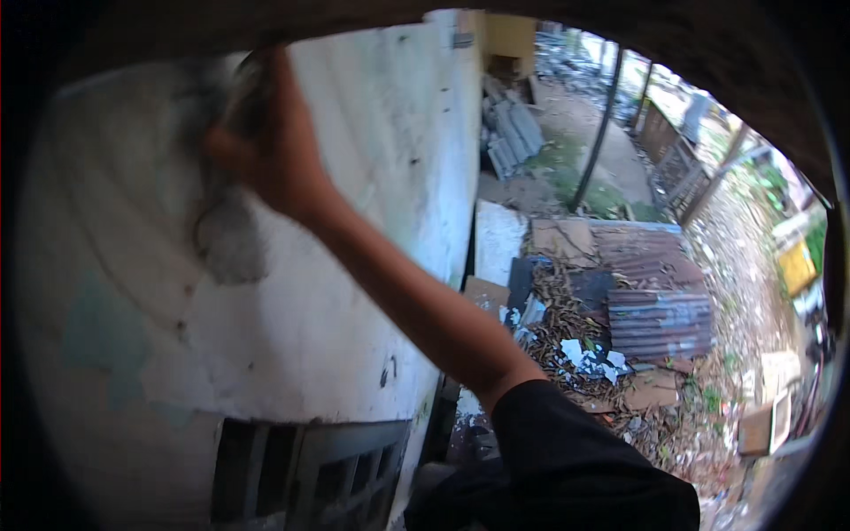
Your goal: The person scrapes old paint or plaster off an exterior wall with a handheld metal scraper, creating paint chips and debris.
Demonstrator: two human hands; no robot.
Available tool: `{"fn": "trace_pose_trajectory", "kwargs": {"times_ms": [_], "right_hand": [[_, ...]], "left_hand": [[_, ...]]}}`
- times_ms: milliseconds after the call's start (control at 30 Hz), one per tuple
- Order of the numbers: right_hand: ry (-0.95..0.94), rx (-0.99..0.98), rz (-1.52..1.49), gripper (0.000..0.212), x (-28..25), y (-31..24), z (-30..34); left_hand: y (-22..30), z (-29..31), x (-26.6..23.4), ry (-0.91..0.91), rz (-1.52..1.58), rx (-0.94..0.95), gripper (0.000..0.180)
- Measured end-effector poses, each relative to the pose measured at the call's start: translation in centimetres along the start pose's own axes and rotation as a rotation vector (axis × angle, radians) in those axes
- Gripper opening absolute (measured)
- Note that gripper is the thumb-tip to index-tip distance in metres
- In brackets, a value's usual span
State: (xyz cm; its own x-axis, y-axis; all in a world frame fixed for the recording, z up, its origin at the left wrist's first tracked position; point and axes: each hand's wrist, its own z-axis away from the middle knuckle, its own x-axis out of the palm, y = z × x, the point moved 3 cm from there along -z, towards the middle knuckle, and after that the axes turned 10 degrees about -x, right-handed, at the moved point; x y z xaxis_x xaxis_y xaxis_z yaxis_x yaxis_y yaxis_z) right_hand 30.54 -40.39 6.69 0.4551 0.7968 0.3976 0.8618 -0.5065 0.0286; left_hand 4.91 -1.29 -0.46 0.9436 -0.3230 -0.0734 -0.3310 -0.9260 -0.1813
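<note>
My right hand (279,164) is raised against the pale, stained wall (354,124) at the upper left, with its bare forearm and black sleeve coming up from the lower right. Its thumb and fingers close round a dark, blurred thing (251,104) whose kind I cannot make out. Below the hand, a rough grey patch (232,241) shows on the wall's surface. My left hand is out of view.
A barred window (345,469) sits low in the wall. Down to the right lie rusty corrugated sheets (660,320), dry leaves and broken white pieces (591,358). Stacked grey roofing sheets (513,133) and a thin dark post (600,133) stand beyond. A dark overhang (691,44) crosses the top.
</note>
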Motion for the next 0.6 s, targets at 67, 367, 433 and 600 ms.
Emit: {"fn": "trace_pose_trajectory", "kwargs": {"times_ms": [67,367,433,600], "right_hand": [[-0.089,0.219,-0.158,0.068,-0.8,0.8,0.4],[-0.141,0.42,-0.457,0.058,-1.5,-0.6,-0.6],[-0.065,0.428,-0.433,0.06,-1.1,-1.1,-0.8],[-0.197,0.222,-0.117,0.047,-3.0,-0.5,-1.7]], "left_hand": [[0.0,-0.3,-0.1,0.002,-0.129,0.031,0.036],[0.9,-0.7,-1.1,0.018,-0.414,0.056,0.037],[-0.3,-0.9,-2.3,0.03,-0.342,0.12,0.037],[0.5,-0.6,-2.2,-0.002,-0.421,0.036,0.039]]}}
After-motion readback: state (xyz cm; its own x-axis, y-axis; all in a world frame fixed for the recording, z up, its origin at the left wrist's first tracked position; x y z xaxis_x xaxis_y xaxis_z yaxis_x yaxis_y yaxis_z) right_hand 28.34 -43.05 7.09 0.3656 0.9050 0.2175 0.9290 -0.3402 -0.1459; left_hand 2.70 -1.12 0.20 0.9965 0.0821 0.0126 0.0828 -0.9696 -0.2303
